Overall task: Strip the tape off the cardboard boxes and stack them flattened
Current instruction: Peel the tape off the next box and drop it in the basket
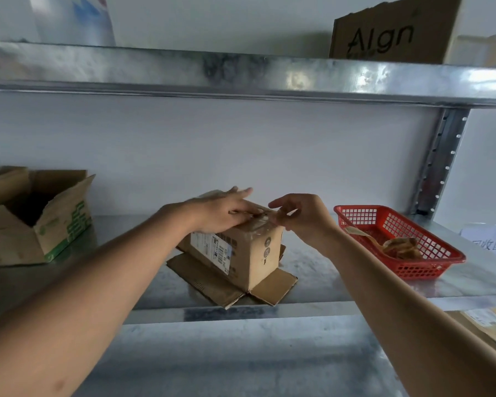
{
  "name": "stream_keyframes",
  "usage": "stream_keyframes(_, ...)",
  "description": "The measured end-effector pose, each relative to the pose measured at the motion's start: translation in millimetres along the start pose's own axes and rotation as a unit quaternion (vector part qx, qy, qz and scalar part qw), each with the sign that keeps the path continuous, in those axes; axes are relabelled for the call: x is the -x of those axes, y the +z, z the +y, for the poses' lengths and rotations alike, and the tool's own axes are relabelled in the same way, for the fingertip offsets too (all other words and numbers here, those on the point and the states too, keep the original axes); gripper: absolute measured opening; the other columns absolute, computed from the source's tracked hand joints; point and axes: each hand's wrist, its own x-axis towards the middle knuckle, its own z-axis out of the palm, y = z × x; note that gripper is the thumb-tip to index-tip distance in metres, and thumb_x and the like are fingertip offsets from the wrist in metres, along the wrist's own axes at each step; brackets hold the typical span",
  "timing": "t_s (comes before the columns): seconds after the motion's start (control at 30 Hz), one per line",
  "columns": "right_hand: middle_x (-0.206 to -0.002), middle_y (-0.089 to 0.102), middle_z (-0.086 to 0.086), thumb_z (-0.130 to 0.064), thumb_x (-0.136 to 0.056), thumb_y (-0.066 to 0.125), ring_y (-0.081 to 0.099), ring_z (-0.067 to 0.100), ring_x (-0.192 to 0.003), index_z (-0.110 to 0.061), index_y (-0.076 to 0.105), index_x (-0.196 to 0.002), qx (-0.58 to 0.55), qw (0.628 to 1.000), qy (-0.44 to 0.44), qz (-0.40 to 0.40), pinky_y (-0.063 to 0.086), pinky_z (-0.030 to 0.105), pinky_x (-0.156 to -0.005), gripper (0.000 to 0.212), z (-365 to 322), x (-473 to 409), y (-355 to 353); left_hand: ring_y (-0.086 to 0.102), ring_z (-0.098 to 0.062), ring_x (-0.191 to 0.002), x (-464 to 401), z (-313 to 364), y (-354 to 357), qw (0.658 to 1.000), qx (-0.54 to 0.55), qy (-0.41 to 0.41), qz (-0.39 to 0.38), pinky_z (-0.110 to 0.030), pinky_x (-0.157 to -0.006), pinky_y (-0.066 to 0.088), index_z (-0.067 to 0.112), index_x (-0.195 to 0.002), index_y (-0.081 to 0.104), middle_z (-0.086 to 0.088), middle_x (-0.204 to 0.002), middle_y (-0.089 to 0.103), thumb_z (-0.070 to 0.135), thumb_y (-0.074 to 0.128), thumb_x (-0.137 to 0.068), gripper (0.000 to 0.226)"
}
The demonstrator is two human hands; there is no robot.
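Note:
A small cardboard box (pixel 241 253) with a white shipping label stands on the metal shelf (pixel 341 282), its bottom flaps splayed out flat beneath it. Clear tape (pixel 259 223) runs over its top right edge. My left hand (pixel 224 212) lies flat on the box's top with straight fingers, pressing it down. My right hand (pixel 301 214) is at the top right corner, its fingertips pinching the end of the tape.
A red plastic basket (pixel 430 265) holding crumpled brown tape stands to the right. A large open carton with green print (pixel 40 222) sits at the left. A steel beam (pixel 241 73) of the upper shelf crosses overhead, bearing another carton (pixel 390 32). An upright post (pixel 441 159) rises at the right.

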Motion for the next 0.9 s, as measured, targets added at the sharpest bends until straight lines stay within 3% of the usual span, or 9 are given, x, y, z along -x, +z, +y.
stream_keyframes(0.1,-0.084,0.074,-0.011,-0.021,-0.086,0.082,0.061,-0.001,-0.065,-0.025,0.082,-0.093,0.091,0.996,0.007,0.005,0.039,0.009,-0.050,0.008,-5,-3,-4,0.014,-0.009,-0.157,3,-1,8,0.999,-0.023,-0.031,0.007,-0.051,-0.126,0.011,0.081,-0.132,0.029,0.032,-0.165,0.016,0.068,0.024,-0.104,0.032)
stream_keyframes(0.17,-0.083,0.073,-0.011,-0.019,-0.087,0.081,0.061,0.000,-0.065,-0.023,0.083,-0.092,0.125,0.992,0.015,0.006,0.036,0.008,-0.044,0.007,-13,-4,-2,0.017,-0.012,-0.156,4,1,11,0.998,-0.035,-0.051,0.021,-0.053,-0.123,0.015,0.083,-0.133,0.023,0.030,-0.166,0.016,0.072,0.016,-0.101,0.034)
stream_keyframes(0.23,-0.079,0.072,-0.011,-0.019,-0.087,0.082,0.061,0.002,-0.069,-0.021,0.083,-0.091,0.126,0.992,0.014,0.007,0.040,0.013,-0.049,0.005,-21,-2,2,0.020,-0.017,-0.156,3,4,13,0.997,-0.042,-0.061,0.025,-0.055,-0.120,0.021,0.078,-0.141,0.020,0.023,-0.169,0.014,0.073,0.009,-0.100,0.042)
stream_keyframes(0.37,-0.055,0.062,-0.010,-0.023,-0.085,0.083,0.049,0.002,-0.049,-0.020,0.082,-0.086,0.036,0.998,0.004,-0.058,0.039,0.013,-0.047,0.003,-34,11,-9,0.044,-0.023,-0.145,-4,10,20,0.992,-0.043,-0.101,0.057,-0.045,-0.103,0.045,0.064,-0.153,0.019,0.009,-0.173,0.009,0.061,0.002,-0.104,0.052)
stream_keyframes(0.47,-0.057,0.063,0.000,-0.031,-0.085,0.082,0.053,0.010,-0.056,-0.022,0.081,-0.088,-0.017,0.993,-0.011,-0.119,0.046,0.019,-0.061,0.010,-39,23,-26,0.051,-0.024,-0.137,-13,21,21,0.988,-0.035,-0.131,0.077,-0.039,-0.094,0.046,0.057,-0.156,0.022,0.004,-0.173,0.011,0.057,0.005,-0.107,0.052)
stream_keyframes(0.53,-0.067,0.071,-0.002,-0.028,-0.086,0.083,0.058,0.011,-0.058,-0.025,0.081,-0.092,-0.061,0.993,-0.034,-0.094,0.050,0.022,-0.062,0.008,-39,26,-32,0.048,-0.025,-0.140,-16,27,20,0.986,-0.032,-0.143,0.074,-0.039,-0.095,0.044,0.054,-0.157,0.023,0.004,-0.173,0.011,0.057,0.008,-0.107,0.052)
stream_keyframes(0.67,-0.078,0.077,0.003,-0.018,-0.077,0.091,0.067,0.015,-0.062,-0.018,0.073,-0.096,-0.150,0.986,-0.035,0.062,0.057,0.027,-0.062,0.026,-29,20,-28,0.059,-0.022,-0.127,-10,31,18,0.989,-0.033,-0.135,0.045,-0.037,-0.086,0.046,0.054,-0.159,0.020,0.002,-0.173,0.006,0.061,0.006,-0.106,0.055)
stream_keyframes(0.77,-0.074,0.076,0.002,-0.017,-0.075,0.092,0.069,0.016,-0.063,-0.013,0.072,-0.084,-0.130,0.986,-0.002,0.105,0.059,0.033,-0.064,0.023,-20,8,-13,0.057,-0.024,-0.128,-6,32,19,0.990,-0.041,-0.133,0.038,-0.039,-0.093,0.049,0.054,-0.159,0.017,0.003,-0.174,0.003,0.060,0.007,-0.106,0.054)
stream_keyframes(0.9,-0.077,0.077,-0.001,-0.021,-0.081,0.088,0.073,0.023,-0.071,-0.017,0.078,-0.082,-0.085,0.993,0.029,0.080,0.061,0.043,-0.074,0.011,-9,-3,10,0.024,-0.032,-0.155,-5,34,20,0.989,-0.035,-0.134,0.051,-0.048,-0.118,0.030,0.053,-0.158,0.022,0.004,-0.173,0.006,0.059,0.012,-0.108,0.052)
